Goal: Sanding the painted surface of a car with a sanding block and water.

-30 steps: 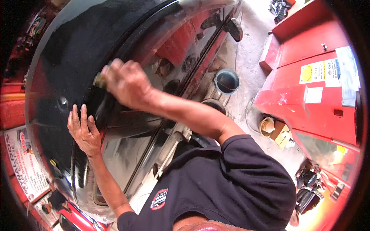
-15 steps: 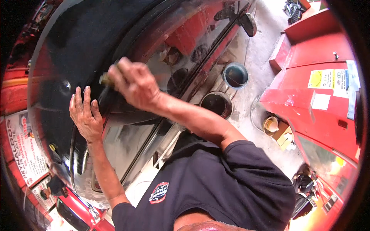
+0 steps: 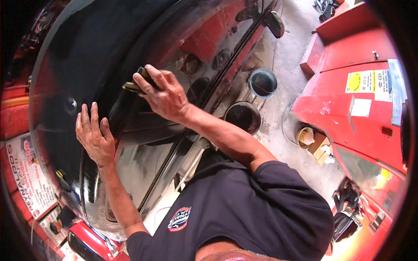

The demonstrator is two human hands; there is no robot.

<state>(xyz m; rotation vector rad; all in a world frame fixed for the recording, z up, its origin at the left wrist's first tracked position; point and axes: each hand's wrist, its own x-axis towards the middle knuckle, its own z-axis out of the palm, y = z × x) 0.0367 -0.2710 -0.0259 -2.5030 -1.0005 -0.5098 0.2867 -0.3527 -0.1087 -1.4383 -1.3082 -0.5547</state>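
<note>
A glossy black car (image 3: 87, 52) stretches under both my hands, its windows reflecting red. My left hand (image 3: 96, 141) lies flat on the dark panel, fingers stretched out and holding nothing. To its upper right, my right hand (image 3: 167, 95) grips a thin, dark and olive-yellow pad (image 3: 135, 87) between fingers and thumb. The pad is at the curved edge above the side windows; its exact kind is unclear, and my fingers hide part of it.
Two dark buckets (image 3: 263, 83) stand on the concrete floor beside the car. Red cabinets (image 3: 339, 100) line the right side, with a cream container (image 3: 305, 137) and a cardboard box (image 3: 321, 145) near them. A printed banner (image 3: 32, 176) hangs at left, above a red car (image 3: 91, 243).
My right hand has shifted to the right with the pad, which is now sharper and tilted. My left hand has slid slightly down and left, staying flat.
</note>
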